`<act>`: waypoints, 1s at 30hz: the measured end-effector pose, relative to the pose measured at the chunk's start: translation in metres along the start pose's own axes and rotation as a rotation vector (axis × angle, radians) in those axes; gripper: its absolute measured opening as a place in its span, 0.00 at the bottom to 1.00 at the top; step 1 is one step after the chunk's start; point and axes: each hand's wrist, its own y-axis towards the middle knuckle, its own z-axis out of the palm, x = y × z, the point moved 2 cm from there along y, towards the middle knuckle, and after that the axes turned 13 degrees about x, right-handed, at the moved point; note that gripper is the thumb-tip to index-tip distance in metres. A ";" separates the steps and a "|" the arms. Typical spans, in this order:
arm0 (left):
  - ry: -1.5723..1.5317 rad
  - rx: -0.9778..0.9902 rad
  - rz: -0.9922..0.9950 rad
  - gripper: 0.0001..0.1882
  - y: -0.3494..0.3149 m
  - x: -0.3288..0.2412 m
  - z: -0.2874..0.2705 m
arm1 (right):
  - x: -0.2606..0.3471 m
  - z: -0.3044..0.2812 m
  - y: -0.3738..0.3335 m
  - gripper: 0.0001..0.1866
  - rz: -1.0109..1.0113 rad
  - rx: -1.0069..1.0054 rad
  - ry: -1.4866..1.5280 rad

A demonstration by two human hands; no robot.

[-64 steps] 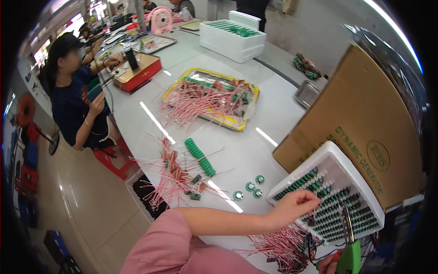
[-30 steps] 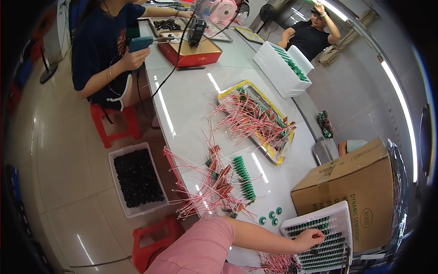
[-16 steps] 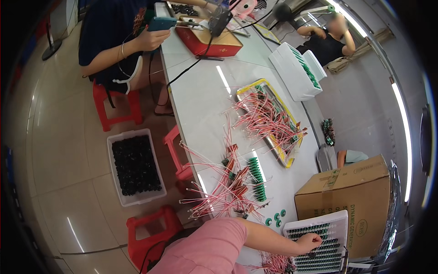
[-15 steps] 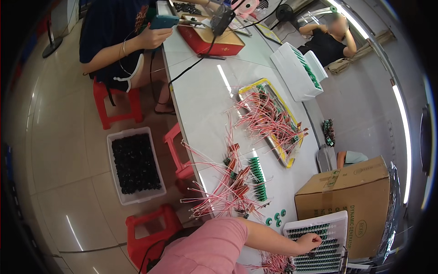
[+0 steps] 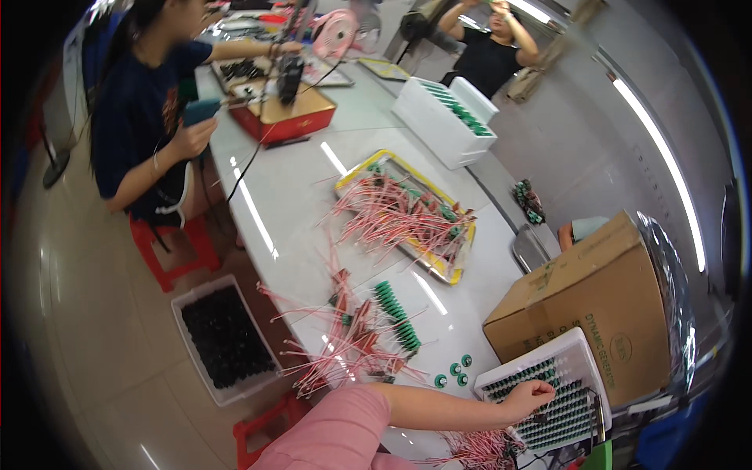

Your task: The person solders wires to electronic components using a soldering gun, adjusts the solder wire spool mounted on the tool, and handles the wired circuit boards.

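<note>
My left hand (image 5: 529,393) reaches out on a pink-sleeved arm and rests, fingers curled, on a white grid tray (image 5: 576,342) filled with rows of small green coils (image 5: 552,423). Whether a coil sits under the fingers is hidden. Three loose green coils (image 5: 451,371) lie on the white table just left of the tray. A row of green coils (image 5: 395,315) and a spread of red-wired parts (image 5: 352,352) lie further left. My right hand is out of the picture; only a green-handled tool (image 5: 599,456) shows at the lower edge.
A cardboard box (image 5: 599,305) stands right behind the tray. A yellow-rimmed tray (image 5: 354,167) holds more red wires. A white crate (image 5: 439,125) sits farther back. One person (image 5: 149,133) sits at the table's left side, another (image 5: 489,51) beyond it. A bin of black parts (image 5: 223,337) and red stools (image 5: 262,423) stand on the floor.
My head has turned, so the table now sits lower and larger in view. My left hand stays on the white tray of green coils.
</note>
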 end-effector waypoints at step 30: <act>-0.094 -0.138 -0.302 0.10 0.040 0.018 0.049 | -0.075 -0.134 -0.013 0.11 0.342 0.343 0.352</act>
